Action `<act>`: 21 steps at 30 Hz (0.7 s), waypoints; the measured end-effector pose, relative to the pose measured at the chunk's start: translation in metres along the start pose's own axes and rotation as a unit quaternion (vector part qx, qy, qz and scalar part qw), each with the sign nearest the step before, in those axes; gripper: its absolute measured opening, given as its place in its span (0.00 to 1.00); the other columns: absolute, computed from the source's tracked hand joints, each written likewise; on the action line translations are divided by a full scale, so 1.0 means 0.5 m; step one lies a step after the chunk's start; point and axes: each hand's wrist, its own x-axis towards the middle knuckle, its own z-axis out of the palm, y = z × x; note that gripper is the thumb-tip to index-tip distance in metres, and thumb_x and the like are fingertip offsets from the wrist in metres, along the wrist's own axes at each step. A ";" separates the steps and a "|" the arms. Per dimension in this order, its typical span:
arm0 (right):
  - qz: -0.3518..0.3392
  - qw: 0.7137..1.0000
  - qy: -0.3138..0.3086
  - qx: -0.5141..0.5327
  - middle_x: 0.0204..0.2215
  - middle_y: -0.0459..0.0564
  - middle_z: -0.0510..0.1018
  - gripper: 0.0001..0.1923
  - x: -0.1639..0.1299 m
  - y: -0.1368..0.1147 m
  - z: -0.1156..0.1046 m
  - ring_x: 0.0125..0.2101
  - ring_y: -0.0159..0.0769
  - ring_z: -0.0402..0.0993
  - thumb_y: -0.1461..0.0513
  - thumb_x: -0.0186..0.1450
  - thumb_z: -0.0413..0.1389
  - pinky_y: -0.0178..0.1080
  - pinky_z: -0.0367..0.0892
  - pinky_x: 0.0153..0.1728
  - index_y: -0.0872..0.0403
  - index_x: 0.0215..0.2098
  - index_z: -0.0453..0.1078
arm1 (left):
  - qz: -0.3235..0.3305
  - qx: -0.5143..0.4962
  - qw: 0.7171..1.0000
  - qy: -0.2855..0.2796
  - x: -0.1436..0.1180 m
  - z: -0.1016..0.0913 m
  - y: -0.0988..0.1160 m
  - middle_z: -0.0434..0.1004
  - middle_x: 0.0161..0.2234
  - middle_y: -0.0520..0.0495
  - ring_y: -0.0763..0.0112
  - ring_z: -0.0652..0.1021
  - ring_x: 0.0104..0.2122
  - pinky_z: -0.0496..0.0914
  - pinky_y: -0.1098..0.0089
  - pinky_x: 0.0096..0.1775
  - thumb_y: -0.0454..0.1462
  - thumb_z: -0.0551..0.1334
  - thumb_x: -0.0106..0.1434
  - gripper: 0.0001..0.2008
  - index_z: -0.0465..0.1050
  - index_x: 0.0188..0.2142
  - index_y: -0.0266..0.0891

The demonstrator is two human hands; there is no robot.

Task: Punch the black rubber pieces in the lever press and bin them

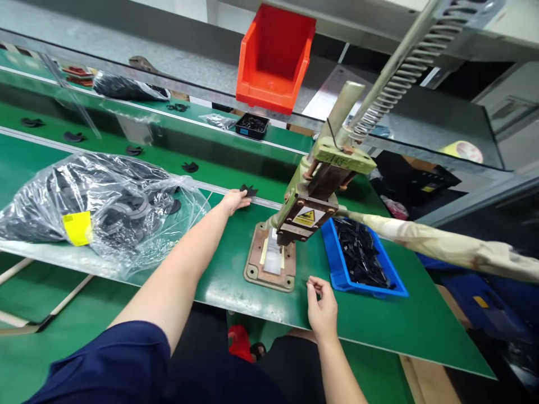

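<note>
My left hand (234,200) reaches far forward and holds a small black plastic part (249,191) at the edge of the green conveyor belt (105,120). My right hand (322,307) hovers near the front of the green table (236,247), fingers pinched on a tiny black piece (312,284) beside the blue tray (337,264) of black parts. Between the hands stands a green hand press (314,193) on a tan base plate (269,264) with a white insert under its ram.
A clear plastic bag (101,205) of black parts with a yellow label lies at left. Several black parts ride the belt. A red bin (273,56) hangs above, a black tray (251,125) sits behind. The press's wrapped lever (442,247) extends right.
</note>
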 end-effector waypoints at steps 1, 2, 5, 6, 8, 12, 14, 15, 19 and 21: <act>0.003 1.000 -0.001 -0.002 0.47 0.57 0.84 0.20 0.001 0.000 -0.001 0.45 0.41 0.82 0.47 0.71 0.58 0.47 0.79 0.49 0.52 0.48 0.77 | 0.011 0.003 1.000 -0.003 0.017 0.008 0.005 0.82 0.38 0.43 0.69 0.85 0.35 0.82 0.69 0.41 0.32 0.67 0.70 0.08 0.73 0.48 0.37; 0.007 1.000 -0.002 -0.004 0.47 0.57 0.84 0.20 0.002 0.000 -0.001 0.45 0.41 0.82 0.46 0.71 0.57 0.47 0.79 0.49 0.52 0.49 0.77 | 0.020 0.009 1.000 -0.005 0.028 0.013 0.003 0.82 0.39 0.43 0.70 0.85 0.35 0.82 0.68 0.42 0.31 0.67 0.70 0.09 0.73 0.48 0.37; 0.017 1.000 -0.003 -0.008 0.47 0.57 0.84 0.22 0.004 0.005 -0.003 0.45 0.41 0.82 0.45 0.71 0.57 0.48 0.79 0.50 0.52 0.49 0.77 | 0.042 0.036 0.998 -0.017 0.024 0.010 -0.030 0.81 0.37 0.44 0.73 0.83 0.32 0.80 0.70 0.42 0.30 0.68 0.68 0.06 0.73 0.43 0.35; 0.021 1.000 -0.005 -0.009 0.47 0.57 0.84 0.22 0.004 0.007 -0.003 0.45 0.41 0.82 0.45 0.71 0.57 0.48 0.79 0.50 0.52 0.49 0.77 | 0.048 0.044 0.998 -0.024 0.012 0.003 -0.046 0.81 0.36 0.44 0.73 0.83 0.32 0.80 0.71 0.41 0.30 0.69 0.67 0.06 0.74 0.41 0.35; 0.029 0.999 -0.013 -0.009 0.46 0.57 0.85 0.23 0.003 0.011 -0.004 0.45 0.42 0.82 0.44 0.70 0.56 0.48 0.78 0.51 0.52 0.49 0.77 | 0.054 0.060 0.996 -0.035 -0.028 -0.021 -0.077 0.80 0.33 0.46 0.72 0.82 0.31 0.79 0.71 0.39 0.32 0.71 0.66 0.06 0.74 0.39 0.35; 0.045 0.999 -0.018 -0.011 0.45 0.57 0.85 0.25 0.002 0.019 -0.002 0.45 0.44 0.83 0.42 0.70 0.56 0.50 0.76 0.53 0.52 0.49 0.78 | 0.159 0.154 0.974 -0.052 -0.135 -0.129 -0.105 0.80 0.34 0.49 0.71 0.79 0.32 0.76 0.70 0.39 0.40 0.72 0.66 0.11 0.79 0.44 0.39; 0.048 0.999 -0.020 -0.012 0.45 0.57 0.85 0.26 0.005 0.023 0.000 0.45 0.44 0.82 0.41 0.69 0.56 0.50 0.75 0.53 0.52 0.49 0.78 | 0.256 0.248 0.934 -0.024 -0.188 -0.208 -0.098 0.81 0.38 0.48 0.69 0.80 0.36 0.76 0.68 0.43 0.45 0.69 0.68 0.13 0.79 0.48 0.41; 0.048 0.999 -0.022 -0.012 0.45 0.57 0.85 0.27 0.007 0.023 0.002 0.44 0.44 0.82 0.40 0.69 0.56 0.50 0.75 0.53 0.52 0.49 0.78 | 0.283 0.297 0.912 0.008 -0.212 -0.249 -0.092 0.81 0.39 0.47 0.67 0.80 0.38 0.75 0.67 0.45 0.46 0.66 0.70 0.13 0.79 0.48 0.42; 0.046 0.998 -0.029 -0.013 0.45 0.57 0.85 0.29 0.010 0.020 0.005 0.44 0.44 0.82 0.39 0.68 0.57 0.49 0.74 0.52 0.52 0.49 0.78 | 0.223 0.532 0.812 0.093 -0.273 -0.389 -0.064 0.83 0.44 0.39 0.54 0.82 0.46 0.74 0.58 0.53 0.46 0.60 0.72 0.14 0.78 0.47 0.41; 0.048 0.998 -0.028 -0.012 0.45 0.57 0.86 0.29 0.009 0.017 0.005 0.44 0.44 0.82 0.38 0.68 0.56 0.48 0.74 0.52 0.52 0.49 0.78 | 0.180 0.634 0.746 0.098 -0.288 -0.432 -0.052 0.83 0.48 0.33 0.46 0.81 0.52 0.71 0.50 0.58 0.45 0.58 0.72 0.15 0.79 0.48 0.39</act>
